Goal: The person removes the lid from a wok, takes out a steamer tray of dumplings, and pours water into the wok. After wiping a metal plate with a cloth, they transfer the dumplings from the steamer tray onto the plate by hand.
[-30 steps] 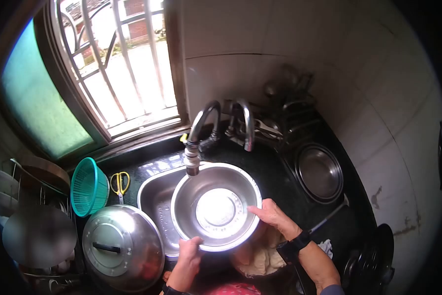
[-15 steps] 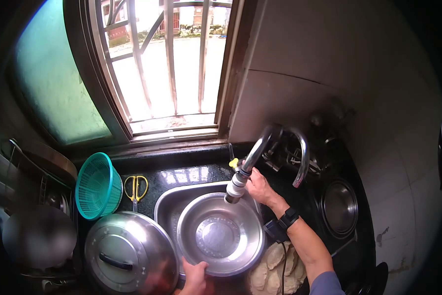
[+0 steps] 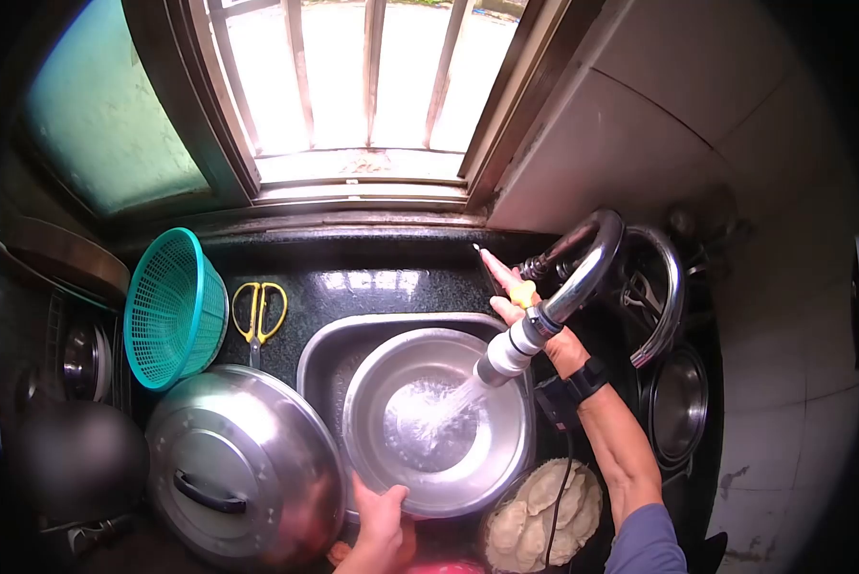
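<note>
A wide stainless steel basin [image 3: 367, 459] rests in the sink [image 3: 329, 349]. My left hand [image 3: 382, 517] grips its near left rim, the thumb over the edge. Water [image 3: 446, 407] streams from the white and chrome spout [image 3: 511, 352] of the faucet [image 3: 587, 273] into the basin. Behind the spout, my right hand [image 3: 516, 292] reaches back with its fingers stretched out, their tips by a thin faucet lever [image 3: 477, 248]. Part of that hand is hidden by the spout and its yellow clip. A dark watch-like band [image 3: 587, 380] circles the right wrist.
Left of the sink are a domed metal lid [image 3: 257, 459], yellow-handled scissors [image 3: 258, 314] and a teal plastic basket [image 3: 171, 311]. Pale dumpling-like pieces [image 3: 544, 517] lie in a bowl at lower right, a cable crossing them. A metal pot [image 3: 678, 402] stands at right.
Water now runs from the spout into the basin, where none showed before. My right hand has moved back, its fingers extending past the spout. The view has shifted slightly.
</note>
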### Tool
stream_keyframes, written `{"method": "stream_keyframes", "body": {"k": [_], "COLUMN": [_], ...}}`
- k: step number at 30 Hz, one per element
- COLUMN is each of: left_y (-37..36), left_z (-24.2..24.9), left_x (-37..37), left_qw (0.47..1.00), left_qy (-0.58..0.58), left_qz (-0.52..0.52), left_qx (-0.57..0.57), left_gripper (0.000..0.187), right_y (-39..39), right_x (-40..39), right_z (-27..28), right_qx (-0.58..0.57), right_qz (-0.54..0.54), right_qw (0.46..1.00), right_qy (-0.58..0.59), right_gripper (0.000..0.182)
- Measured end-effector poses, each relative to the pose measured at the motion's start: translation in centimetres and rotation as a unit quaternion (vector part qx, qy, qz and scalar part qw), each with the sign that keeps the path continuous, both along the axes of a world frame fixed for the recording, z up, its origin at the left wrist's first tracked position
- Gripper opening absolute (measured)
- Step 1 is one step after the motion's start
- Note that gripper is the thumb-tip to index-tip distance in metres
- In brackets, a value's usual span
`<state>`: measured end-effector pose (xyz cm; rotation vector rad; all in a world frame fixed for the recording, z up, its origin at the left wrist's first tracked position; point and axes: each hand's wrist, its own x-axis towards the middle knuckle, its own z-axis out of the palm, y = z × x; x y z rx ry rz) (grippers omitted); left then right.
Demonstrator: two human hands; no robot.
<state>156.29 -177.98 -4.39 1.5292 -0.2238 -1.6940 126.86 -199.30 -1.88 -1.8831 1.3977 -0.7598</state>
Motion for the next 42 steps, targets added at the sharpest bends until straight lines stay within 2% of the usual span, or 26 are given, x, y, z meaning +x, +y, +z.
{"method": "stream_keyframes", "body": {"k": [3,5,7,9,13,15,17,20,23,26,29,33,42], "left_y": [-0.1,-0.4,-0.4,-0.4,-0.4,-0.3,-0.2,-0.3,-0.3,-0.8,-1.2,-1.1,-2.8], "left_z": [0.1,0.4,0.4,0.6,1.4,0.6,-0.1,0.3,0.2,0.8,0.8,1.5,1.2], "left_x": [0.1,0.2,0.2,0.1,0.0,0.4,0.7,0.7,1.3,1.6,1.7,1.1,0.7], "left_qw": [1.000,0.999,0.999,0.999,0.998,0.997,0.998,0.997,0.997,0.992,0.989,0.987,0.987], "left_qy": [0.005,0.013,0.018,0.025,0.014,0.025,0.028,0.047,0.051,0.090,0.103,0.128,0.126], "left_qz": [-0.012,-0.009,-0.015,-0.016,-0.018,-0.023,-0.012,-0.013,-0.013,-0.003,0.004,0.015,-0.001], "left_qx": [0.026,0.038,0.037,0.037,0.057,0.067,0.051,0.053,0.048,0.091,0.102,0.098,0.103], "left_gripper": [0.080,0.079,0.078,0.076,0.067,0.060,0.045,0.050,0.047,0.042,0.041,0.041,0.028], "right_y": [2.6,5.3,8.3,12.0,17.2,21.0,26.0,30.9,35.1,40.1,45.1,50.6,58.1], "right_x": [0.8,1.5,0.3,-0.4,-1.4,-1.1,-0.3,0.0,0.1,0.3,0.2,0.5,4.3], "right_z": [0.4,2.7,3.5,4.2,5.2,7.3,9.4,10.5,10.7,11.1,9.7,8.7,8.7], "right_qx": [-0.013,0.079,0.074,0.028,0.000,0.045,0.025,0.030,0.030,0.027,0.038,0.067,0.101], "right_qz": [-0.025,-0.115,-0.097,-0.127,-0.171,-0.227,-0.287,-0.309,-0.356,-0.397,-0.443,-0.489,-0.577], "right_qw": [0.999,0.989,0.992,0.976,0.973,0.968,0.953,0.946,0.927,0.909,0.893,0.865,0.806], "right_qy": [-0.018,-0.038,0.043,0.174,0.152,0.100,0.091,0.087,0.113,0.122,0.070,0.089,0.081], "right_gripper": [0.065,0.062,0.052,0.052,0.050,0.046,0.038,0.039,0.039,0.036,0.035,0.034,0.033]}}
